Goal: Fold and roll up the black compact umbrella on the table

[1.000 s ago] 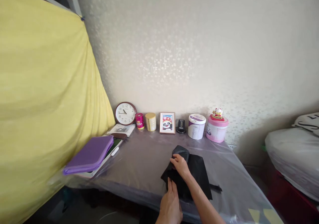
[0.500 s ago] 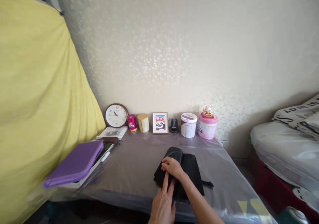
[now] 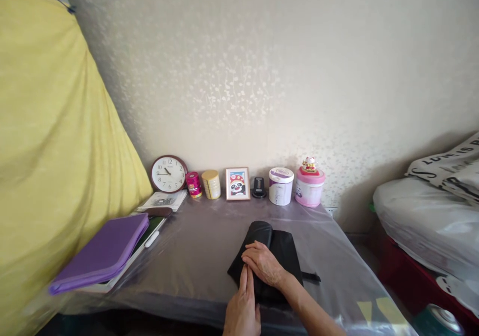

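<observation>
Since the earlier frame, your right hand (image 3: 264,265) has been flattening over the black cloth (image 3: 287,249), its fingers now lying straighter, while the fingers of your left hand (image 3: 242,303), spread then, are now pressing together; the whole view is shifting a little too. You are resting the right palm on the folded part without clenching it. Your left fingers are stretching forward to meet the right fingertips; whether that thumb is pinching anything, you cannot tell from here.

Your cloth is lying close to the near edge of the surface, right of its middle. Its fold could be springing open if you are lifting both hands too soon, since it looks slippery, and the smooth sheet beneath could be letting it slide toward that edge if you are pushing unevenly.

Behind everything, the pale wall (image 3: 262,77) is showing a glossy leaf pattern, and a yellow curtain (image 3: 48,126) is hanging in soft pleats. Crinkled clear plastic is covering the table (image 3: 194,256). Along its left edge a flat purple folder (image 3: 101,249) is lying. Your cloth is looking thin and dull-sheened, rounded at its rolled fold. Near the far left corner a round clock (image 3: 169,174) is leaning; along the far edge a wood-rimmed picture frame (image 3: 238,183) is standing. Smallest, a narrow strap (image 3: 311,277) is sticking out toward the right edge.
</observation>
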Demonstrator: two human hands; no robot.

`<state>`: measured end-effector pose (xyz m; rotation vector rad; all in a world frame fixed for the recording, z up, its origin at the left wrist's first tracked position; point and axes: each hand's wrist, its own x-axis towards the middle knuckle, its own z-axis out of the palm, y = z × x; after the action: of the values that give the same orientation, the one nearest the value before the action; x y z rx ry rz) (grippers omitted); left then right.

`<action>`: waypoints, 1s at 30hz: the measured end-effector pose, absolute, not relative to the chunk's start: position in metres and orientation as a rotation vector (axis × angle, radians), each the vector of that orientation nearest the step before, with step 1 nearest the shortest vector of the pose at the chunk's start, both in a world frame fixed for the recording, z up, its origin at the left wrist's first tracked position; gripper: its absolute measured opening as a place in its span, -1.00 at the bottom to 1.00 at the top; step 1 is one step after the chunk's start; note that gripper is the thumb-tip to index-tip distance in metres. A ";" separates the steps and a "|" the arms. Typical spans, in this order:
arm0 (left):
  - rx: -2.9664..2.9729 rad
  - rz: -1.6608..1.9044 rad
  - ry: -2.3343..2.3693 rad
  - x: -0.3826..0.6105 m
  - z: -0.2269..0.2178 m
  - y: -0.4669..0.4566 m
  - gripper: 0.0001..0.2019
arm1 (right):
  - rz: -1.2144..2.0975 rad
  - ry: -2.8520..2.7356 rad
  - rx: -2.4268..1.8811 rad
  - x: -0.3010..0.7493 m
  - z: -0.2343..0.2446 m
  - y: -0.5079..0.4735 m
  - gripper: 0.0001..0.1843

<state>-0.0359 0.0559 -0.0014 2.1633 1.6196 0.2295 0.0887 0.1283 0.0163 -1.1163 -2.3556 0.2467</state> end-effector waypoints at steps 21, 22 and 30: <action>2.106 0.221 1.642 -0.034 -0.004 0.056 -0.25 | 0.051 -2.264 -1.284 0.107 0.014 0.158 -0.70; 2.112 0.229 1.643 -0.034 -0.004 0.055 -0.25 | 0.027 -2.156 -1.383 0.115 0.013 0.159 -0.70; 2.167 0.330 1.690 -0.035 -0.005 0.048 -0.29 | 0.193 -1.367 -1.891 0.204 0.015 0.122 -0.62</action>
<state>-0.0350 0.0483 -0.0049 2.1675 1.6898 0.3296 0.2041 0.1222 0.0153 -1.8908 -1.3670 0.1928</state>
